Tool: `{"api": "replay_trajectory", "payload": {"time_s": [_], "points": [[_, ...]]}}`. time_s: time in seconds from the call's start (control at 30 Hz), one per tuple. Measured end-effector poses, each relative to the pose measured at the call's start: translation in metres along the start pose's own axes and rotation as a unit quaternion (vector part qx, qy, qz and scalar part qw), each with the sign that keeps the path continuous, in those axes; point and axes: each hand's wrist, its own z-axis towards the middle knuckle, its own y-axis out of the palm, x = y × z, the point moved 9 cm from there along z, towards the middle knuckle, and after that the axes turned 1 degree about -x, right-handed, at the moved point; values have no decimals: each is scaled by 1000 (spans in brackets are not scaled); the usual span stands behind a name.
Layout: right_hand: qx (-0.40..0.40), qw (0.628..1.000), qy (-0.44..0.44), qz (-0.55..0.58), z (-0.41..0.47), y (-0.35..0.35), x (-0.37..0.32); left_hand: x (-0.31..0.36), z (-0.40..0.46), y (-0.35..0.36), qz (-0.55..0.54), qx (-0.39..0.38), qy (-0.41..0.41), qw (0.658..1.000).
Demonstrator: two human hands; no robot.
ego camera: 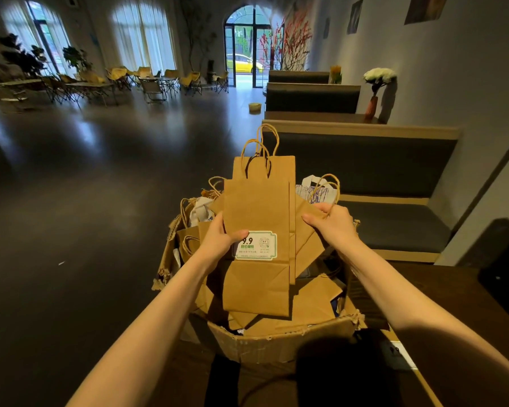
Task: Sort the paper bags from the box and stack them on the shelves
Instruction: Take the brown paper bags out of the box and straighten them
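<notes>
I see two risks here. My left hand point(221, 239) holds a small stack of flat kraft paper bags point(256, 230) only at its left edge, so the bags behind the front one can fan out and slide down, back into the torn cardboard box point(276, 342) just below both hands. I judge that the smooth paper makes this easy. The second risk is at my right hand point(331, 223): the twisted paper handle point(329, 186) of another kraft bag point(309, 239) loops up just beyond my fingers, and if I pull that bag out fast, the handle may catch on the white printed bag point(315, 189) behind it or tear off.

The left hand is clenched around the stack: the thumb presses on the front bag beside the green and white label point(256, 245), and the other fingers are hidden behind the paper. The right hand grasps the upper part of the angled bag to the right of the stack, with the thumb lying across its face and the fingers curled at its top near the handle. I cannot tell if the fingers also pinch the handle cord.

The remaining bags lie loose in the box under and around both hands. No shelves are visible from here.
</notes>
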Motion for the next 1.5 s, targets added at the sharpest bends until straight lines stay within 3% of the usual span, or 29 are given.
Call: {"api": "replay_trajectory", "payload": {"time_s": [0.13,0.27,0.37,0.47,0.53,0.63,0.83,0.97,1.1,1.17,1.4,1.5], "points": [[40,999,10,9,4,-7,5,1,1,4,2,13,-7,1000],[135,989,45,35,4,-24,16,-4,3,1,-3,42,-26,999],[216,974,20,69,-5,-37,13,-4,4,-1,8,48,-32,998],[276,950,-85,-116,-14,-45,-10,0,5,-4,18,66,-23,997],[223,930,-145,-255,-11,-31,-24,3,7,-6,37,70,-20,997],[135,925,-155,-321,-1,-11,-22,2,13,-7,58,67,-20,996],[85,943,-134,-293,11,-6,-20,0,13,-11,61,59,-16,996],[-41,952,-79,-292,17,8,-13,4,3,-13,52,81,-18,995],[-152,966,-53,-200,14,15,-21,5,-2,-14,13,107,-24,994],[-127,973,-71,-180,14,3,-30,6,-2,-18,12,134,-36,990],[78,983,-135,-93,2,-56,-49,8,3,-23,-18,172,-53,984],[129,982,-141,0,-6,-69,-46,6,4,-23,-43,198,-67,977]]}}
